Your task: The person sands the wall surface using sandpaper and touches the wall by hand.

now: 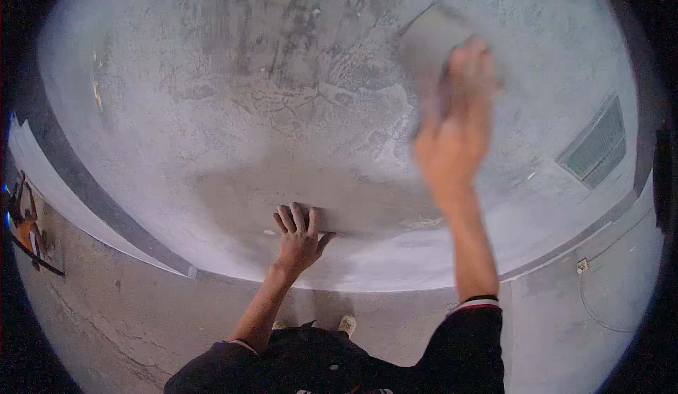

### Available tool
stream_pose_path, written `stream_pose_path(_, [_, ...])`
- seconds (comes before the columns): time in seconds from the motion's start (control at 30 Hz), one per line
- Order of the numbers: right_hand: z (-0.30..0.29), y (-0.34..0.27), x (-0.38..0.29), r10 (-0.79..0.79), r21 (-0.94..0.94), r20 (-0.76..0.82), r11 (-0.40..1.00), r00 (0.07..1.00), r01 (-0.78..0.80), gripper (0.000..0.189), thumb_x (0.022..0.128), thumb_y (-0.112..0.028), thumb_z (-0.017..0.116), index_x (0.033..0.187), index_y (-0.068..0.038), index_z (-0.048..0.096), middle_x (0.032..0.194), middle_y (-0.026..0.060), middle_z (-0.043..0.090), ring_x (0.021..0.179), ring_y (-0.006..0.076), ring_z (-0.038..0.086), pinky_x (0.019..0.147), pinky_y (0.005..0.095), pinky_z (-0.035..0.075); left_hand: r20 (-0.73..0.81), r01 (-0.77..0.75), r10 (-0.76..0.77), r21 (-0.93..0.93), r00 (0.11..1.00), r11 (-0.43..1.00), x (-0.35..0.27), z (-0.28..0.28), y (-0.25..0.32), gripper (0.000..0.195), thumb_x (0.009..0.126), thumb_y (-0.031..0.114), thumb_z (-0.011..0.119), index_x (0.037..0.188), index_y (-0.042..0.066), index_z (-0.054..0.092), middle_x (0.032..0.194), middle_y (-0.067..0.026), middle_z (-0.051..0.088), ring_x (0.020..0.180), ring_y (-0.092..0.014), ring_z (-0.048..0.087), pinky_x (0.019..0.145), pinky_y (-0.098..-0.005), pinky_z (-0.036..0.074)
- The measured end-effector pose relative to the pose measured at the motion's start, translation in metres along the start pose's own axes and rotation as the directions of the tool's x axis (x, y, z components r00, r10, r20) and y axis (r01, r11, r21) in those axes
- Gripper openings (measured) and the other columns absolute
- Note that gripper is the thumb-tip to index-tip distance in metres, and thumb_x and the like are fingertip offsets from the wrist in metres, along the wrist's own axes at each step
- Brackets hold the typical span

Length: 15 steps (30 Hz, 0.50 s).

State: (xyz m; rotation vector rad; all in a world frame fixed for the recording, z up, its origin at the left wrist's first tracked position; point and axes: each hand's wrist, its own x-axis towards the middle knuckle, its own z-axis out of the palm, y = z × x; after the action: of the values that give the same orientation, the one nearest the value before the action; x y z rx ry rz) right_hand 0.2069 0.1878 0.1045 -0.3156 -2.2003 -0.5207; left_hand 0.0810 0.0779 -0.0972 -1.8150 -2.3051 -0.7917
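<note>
My right hand (455,140), blurred by motion, grips a flat, wide-bladed tool (431,36) that looks like a plastering trowel; the fingers hide its handle. Its blade is at the upper right of a broad grey-white surface (159,134), smeared and mottled like plaster or wet cement. Lower down, my left hand (299,238) has its fingers spread and appears to rest on this surface near its pale front edge, holding nothing. Darker streaks and crack-like marks run across the upper middle.
A ribbed rectangular panel (596,142) is at the right of the surface. Beyond the right edge are a small white box (582,266) and a thin cable (593,314). My shoes (347,325) stand on the dusty floor (116,309). Another person (26,224) is at the far left.
</note>
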Motion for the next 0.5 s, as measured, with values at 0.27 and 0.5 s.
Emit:
stream_pose_path(0.27, [-0.026, -0.002, 0.012, -0.06, 0.115, 0.112, 0.992, 0.992, 0.047, 0.04, 0.08, -0.005, 0.051, 0.12, -0.003, 0.051, 0.124, 0.0148, 0.051, 0.118, 0.0301, 0.045, 0.1, 0.0426, 0.031, -0.114, -0.014, 0.032, 0.154, 0.993, 0.988, -0.001, -0.003, 0.003, 0.073, 0.081, 0.051, 0.053, 0.125, -0.006, 0.038, 0.122, -0.0433, 0.029, 0.114, -0.065, 0.022, 0.09, -0.0715, 0.019])
stream_pose_path(0.5, [-0.015, 0.015, -0.034, -0.068, 0.149, 0.115, 0.988, 0.991, 0.051, 0.058, 0.069, 0.002, 0.049, 0.126, -0.012, 0.048, 0.126, 0.0093, 0.05, 0.116, 0.0258, 0.047, 0.097, 0.0405, 0.035, -0.095, -0.018, 0.03, 0.124, 0.995, 0.992, -0.002, 0.0, 0.002, 0.074, 0.082, 0.052, 0.051, 0.127, -0.006, 0.035, 0.124, -0.0438, 0.026, 0.115, -0.065, 0.017, 0.092, -0.0712, 0.015])
